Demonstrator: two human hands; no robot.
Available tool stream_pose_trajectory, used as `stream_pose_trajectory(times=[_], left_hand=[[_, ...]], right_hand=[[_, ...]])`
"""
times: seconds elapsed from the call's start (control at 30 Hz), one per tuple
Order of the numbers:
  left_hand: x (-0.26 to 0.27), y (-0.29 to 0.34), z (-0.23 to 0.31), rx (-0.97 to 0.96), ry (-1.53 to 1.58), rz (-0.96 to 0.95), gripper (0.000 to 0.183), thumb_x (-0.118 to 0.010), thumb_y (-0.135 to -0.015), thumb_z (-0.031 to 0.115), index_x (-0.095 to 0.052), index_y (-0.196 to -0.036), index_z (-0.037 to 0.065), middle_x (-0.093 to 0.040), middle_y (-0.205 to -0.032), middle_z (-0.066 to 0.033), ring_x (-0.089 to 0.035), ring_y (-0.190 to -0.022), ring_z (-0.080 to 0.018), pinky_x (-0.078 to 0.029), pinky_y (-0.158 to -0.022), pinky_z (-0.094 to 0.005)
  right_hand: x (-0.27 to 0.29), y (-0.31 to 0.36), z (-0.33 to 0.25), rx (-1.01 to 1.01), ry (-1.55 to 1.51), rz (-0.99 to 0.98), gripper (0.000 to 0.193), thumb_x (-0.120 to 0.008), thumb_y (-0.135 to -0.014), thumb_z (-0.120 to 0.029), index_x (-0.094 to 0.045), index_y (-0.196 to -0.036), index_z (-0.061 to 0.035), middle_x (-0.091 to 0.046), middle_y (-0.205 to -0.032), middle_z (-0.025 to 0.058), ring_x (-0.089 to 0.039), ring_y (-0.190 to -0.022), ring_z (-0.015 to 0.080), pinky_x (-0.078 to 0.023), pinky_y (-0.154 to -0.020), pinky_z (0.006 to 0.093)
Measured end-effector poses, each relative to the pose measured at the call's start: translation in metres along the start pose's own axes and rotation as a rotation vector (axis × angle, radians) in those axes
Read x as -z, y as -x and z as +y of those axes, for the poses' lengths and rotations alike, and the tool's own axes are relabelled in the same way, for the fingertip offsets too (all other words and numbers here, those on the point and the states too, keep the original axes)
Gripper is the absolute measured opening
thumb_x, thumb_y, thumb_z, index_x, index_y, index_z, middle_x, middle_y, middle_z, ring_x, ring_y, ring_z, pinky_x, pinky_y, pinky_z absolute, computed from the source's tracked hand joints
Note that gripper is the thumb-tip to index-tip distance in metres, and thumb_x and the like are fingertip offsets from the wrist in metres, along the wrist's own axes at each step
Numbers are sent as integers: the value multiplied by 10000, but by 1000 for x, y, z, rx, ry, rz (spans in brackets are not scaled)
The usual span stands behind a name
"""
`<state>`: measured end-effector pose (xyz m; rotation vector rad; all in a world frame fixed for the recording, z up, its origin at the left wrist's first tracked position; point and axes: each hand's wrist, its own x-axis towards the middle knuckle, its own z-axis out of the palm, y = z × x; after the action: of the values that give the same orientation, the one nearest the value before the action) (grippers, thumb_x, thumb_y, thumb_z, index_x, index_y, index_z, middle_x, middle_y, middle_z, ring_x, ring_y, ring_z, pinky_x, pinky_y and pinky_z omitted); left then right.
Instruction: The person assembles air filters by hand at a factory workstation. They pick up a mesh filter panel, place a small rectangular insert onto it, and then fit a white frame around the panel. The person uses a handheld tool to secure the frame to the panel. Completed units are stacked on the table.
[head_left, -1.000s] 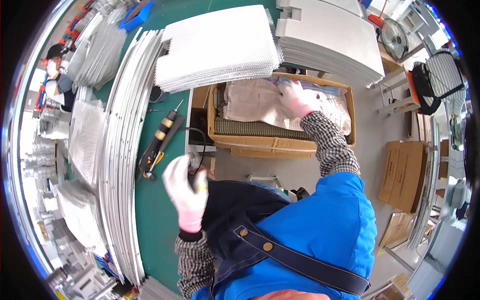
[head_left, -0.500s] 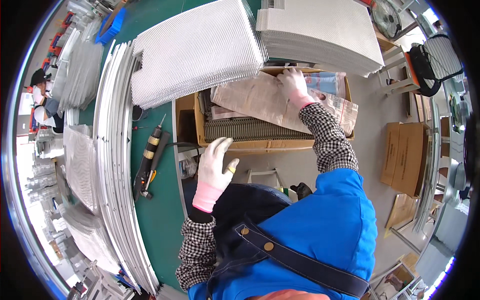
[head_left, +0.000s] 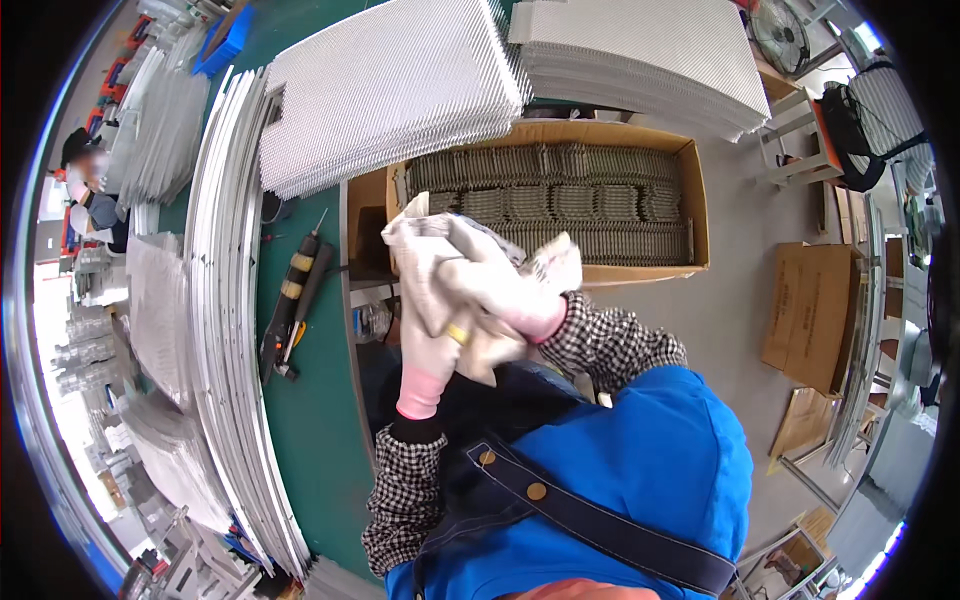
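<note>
The 2 hands meet in front of the body, both in white gloves with pink cuffs. The left forearm (head_left: 405,490) rises almost straight from the lower edge, its left hand (head_left: 426,352) upright (a yellow band (head_left: 457,332) circles 1 finger). The right forearm (head_left: 620,345) comes across from the right, elbow bent, and the right hand (head_left: 505,293) points leftward, knuckles up, its fingers curled and slightly blurred.

No words, numbers or signs readable. Crumpled paper (head_left: 492,350): small grey marks on bunched folds, too blurred to make out. Brown carton (head_left: 815,315) at right: faint marks on side panel, too small to tell whether lettering or symbols.
</note>
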<state>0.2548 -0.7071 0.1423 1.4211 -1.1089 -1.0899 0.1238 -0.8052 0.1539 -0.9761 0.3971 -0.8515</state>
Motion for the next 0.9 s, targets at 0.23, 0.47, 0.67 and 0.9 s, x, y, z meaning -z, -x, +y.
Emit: stream_pose_trajectory(times=[0.23,0.47,0.67,0.9], left_hand=[[75,40,-26,-14,230,303,492,-562,-1004,273,-484,-1412,10,-573,-1357,-129,-594,-1217,-218,-507,-1022,-370],[59,59,17,-250,-25,562,406,-623,-936,168,-544,-1300,6,-609,-1218,-176,-638,-1028,-259,-532,-912,-385],[31,69,15,-457,-1113,381,448,-685,-859,134,-603,-1264,-39,-619,-1180,-237,-551,-1150,-479,-393,-1061,-551],[10,95,-7,-322,157,457,614,-492,-1066,468,-485,-1452,-10,-561,-1394,-142,-572,-1248,-286,-479,-1065,-497]], right_hand=[[-12,-22,28,413,389,-753,1120,-832,-766,-610,-325,-1613,-80,-254,-1628,256,-293,-1494,443,-260,-1229,521],[-85,33,84,-21,-412,-178,1083,-804,-894,-367,-116,-1652,-13,-279,-1657,157,-316,-1518,249,-240,-1271,398],[-67,14,45,-323,-1110,-87,404,-540,-1075,-327,-524,-1355,-36,-680,-1212,153,-684,-1083,288,-561,-986,426],[-75,-17,34,60,-79,-119,265,-675,-977,-189,-578,-794,-24,-604,-743,17,-568,-641,93,-515,-631,267]])
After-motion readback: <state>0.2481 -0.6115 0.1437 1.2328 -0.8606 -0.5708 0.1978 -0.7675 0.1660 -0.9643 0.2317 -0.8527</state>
